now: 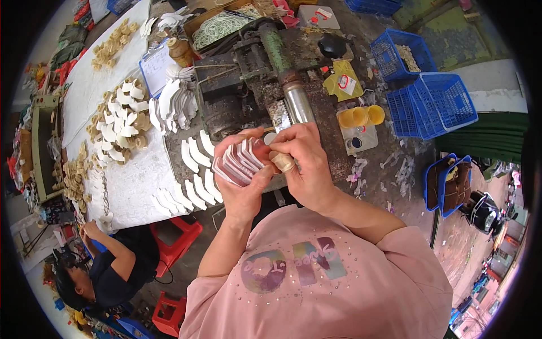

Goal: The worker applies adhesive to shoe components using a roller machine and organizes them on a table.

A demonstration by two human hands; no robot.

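My left hand (243,195) is wrapped round a fanned stack of curved white strips (240,163) with pinkish faces, held just in front of a machine's bright metal cylinder (299,103). At the stack's right end, my right hand (309,164) has its fingers pinched together; what lies between them is hidden. A tan wrapping (284,162) covers one of its digits. Left of my hands, more curved white strips (195,192) lie in rows along the table edge. Behind those stands a thick bundle of similar strips (175,104).
The greasy machine (265,62) rises beyond my hands. A white-covered table (132,186) at left bears heaps of curved pieces (119,116). Yellow cups (361,116) and blue crates (446,104) stand right. A co-worker (107,271) sits at lower left, near a red stool (178,237).
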